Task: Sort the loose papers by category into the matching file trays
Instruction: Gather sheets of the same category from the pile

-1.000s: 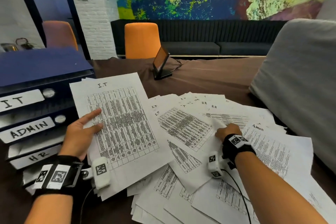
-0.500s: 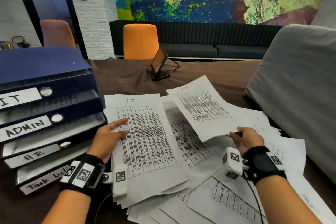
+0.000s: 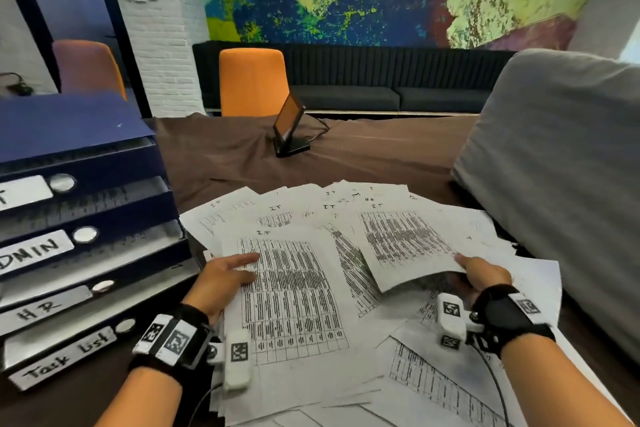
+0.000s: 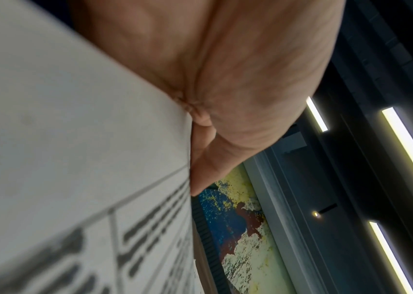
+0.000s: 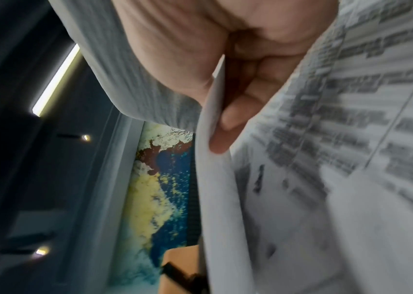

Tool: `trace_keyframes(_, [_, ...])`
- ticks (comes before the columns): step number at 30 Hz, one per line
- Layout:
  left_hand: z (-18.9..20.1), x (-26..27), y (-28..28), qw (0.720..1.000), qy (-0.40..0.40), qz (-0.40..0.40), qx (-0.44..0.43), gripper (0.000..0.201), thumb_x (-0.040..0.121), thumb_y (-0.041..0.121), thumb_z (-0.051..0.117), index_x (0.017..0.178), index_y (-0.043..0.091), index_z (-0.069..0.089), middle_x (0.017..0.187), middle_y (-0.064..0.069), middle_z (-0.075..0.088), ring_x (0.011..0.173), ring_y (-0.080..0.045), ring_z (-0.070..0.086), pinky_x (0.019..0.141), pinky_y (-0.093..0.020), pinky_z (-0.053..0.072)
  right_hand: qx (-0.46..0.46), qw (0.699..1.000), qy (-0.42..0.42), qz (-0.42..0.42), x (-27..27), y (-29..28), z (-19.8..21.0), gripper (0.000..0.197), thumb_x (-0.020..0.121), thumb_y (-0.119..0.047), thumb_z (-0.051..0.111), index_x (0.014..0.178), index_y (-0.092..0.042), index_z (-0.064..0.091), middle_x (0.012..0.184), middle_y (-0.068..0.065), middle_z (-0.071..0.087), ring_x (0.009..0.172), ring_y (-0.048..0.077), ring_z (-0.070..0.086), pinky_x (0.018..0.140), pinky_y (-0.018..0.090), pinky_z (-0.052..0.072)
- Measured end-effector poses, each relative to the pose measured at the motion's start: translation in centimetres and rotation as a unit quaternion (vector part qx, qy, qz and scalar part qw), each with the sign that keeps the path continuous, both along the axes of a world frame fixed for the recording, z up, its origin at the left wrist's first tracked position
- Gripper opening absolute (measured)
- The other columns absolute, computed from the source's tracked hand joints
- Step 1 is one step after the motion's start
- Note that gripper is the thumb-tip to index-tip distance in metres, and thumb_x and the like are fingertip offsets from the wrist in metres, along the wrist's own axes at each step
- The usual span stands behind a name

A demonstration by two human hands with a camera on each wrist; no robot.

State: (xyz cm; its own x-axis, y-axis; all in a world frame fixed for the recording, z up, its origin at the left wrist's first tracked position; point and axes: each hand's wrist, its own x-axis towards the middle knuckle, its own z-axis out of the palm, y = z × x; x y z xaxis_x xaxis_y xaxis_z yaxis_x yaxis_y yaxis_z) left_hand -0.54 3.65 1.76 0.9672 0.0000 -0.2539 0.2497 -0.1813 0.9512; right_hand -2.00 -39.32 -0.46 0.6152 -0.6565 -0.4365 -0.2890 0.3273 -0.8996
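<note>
Sorting in progress. An IT-headed sheet (image 3: 405,246) is pinched at its near edge by the right hand (image 3: 481,279), raised just above the loose papers (image 3: 460,381) spread across the table. A gathered IT stack (image 3: 287,305) is pinched by the left hand (image 3: 221,282). The 4 labelled file trays (image 3: 86,253) stand at left; most papers appear unfiled.

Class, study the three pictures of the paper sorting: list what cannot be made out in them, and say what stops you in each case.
- Table text on the sheet the right hand pinches: too small in head view, blurred in right wrist view.
- Top tray label: cut by the head view's left edge.
- Left hand fingers under the IT sheet: hidden by paper, both views.
- Lower loose papers: categories covered by overlapping sheets.
</note>
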Motion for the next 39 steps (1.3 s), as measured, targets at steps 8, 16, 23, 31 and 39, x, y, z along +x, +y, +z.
trace_keyframes(8, [-1.1, -0.7, -2.8, 0.999, 0.009, -0.039, 0.003, 0.049, 0.090, 0.063, 0.056, 0.104, 0.022, 0.079, 0.122, 0.008, 0.065, 0.121, -0.016, 0.053, 0.113, -0.041, 0.033, 0.185, 0.969, -0.129, 0.099, -4.1, 7.0, 1.2, 0.029, 0.093, -0.011, 0.066, 0.118, 0.004, 0.061, 0.105, 0.017, 0.073, 0.085, 0.025, 0.074, 0.063, 0.031, 0.061])
trace_keyframes(16, [-0.9, -1.1, -4.3, 0.987, -0.030, 0.031, -0.152, 0.021, 0.092, 0.020, 0.069, 0.109, 0.008, 0.071, 0.097, -0.007, 0.077, 0.085, -0.018, 0.075, 0.076, -0.032, 0.060, -0.049, 0.949, -0.097, 0.296, -8.5, 12.2, 2.5, 0.028, 0.088, -0.014, 0.072, 0.113, -0.003, 0.066, 0.094, 0.011, 0.077, 0.086, 0.027, 0.075, 0.075, 0.039, 0.060])
trace_keyframes(23, [-0.4, -1.0, -3.3, 0.991, -0.083, -0.087, -0.051, 0.024, 0.094, 0.027, 0.065, 0.110, 0.009, 0.071, 0.102, -0.008, 0.077, 0.097, -0.024, 0.074, 0.090, -0.042, 0.056, -0.117, 0.932, -0.115, 0.323, -6.8, 10.0, 4.3, 0.038, 0.089, -0.014, 0.071, 0.124, -0.027, 0.065, 0.077, -0.009, 0.070, 0.069, 0.005, 0.064, 0.066, 0.027, 0.045])
trace_keyframes(31, [-0.7, -1.3, -4.4, 0.992, -0.085, -0.062, -0.072, 0.020, 0.095, 0.021, 0.063, 0.106, 0.007, 0.071, 0.100, -0.012, 0.077, 0.095, -0.029, 0.074, 0.085, -0.040, 0.059, -0.314, 0.880, -0.156, 0.319, -7.0, 12.8, 3.0, 0.062, 0.094, -0.013, 0.064, 0.146, -0.035, 0.041, 0.112, -0.011, 0.071, 0.094, -0.005, 0.067, 0.084, 0.015, 0.054])
trace_keyframes(39, [-0.4, -1.5, -4.5, 0.992, -0.066, -0.058, -0.092, 0.019, 0.095, 0.020, 0.063, 0.104, 0.004, 0.070, 0.096, -0.015, 0.077, 0.090, -0.030, 0.075, 0.076, -0.036, 0.061, -0.443, 0.829, -0.143, 0.309, -7.6, 13.3, 2.6, 0.063, 0.093, -0.034, 0.065, 0.149, -0.041, 0.037, 0.131, -0.004, 0.064, 0.101, 0.008, 0.066, 0.097, 0.030, 0.052])
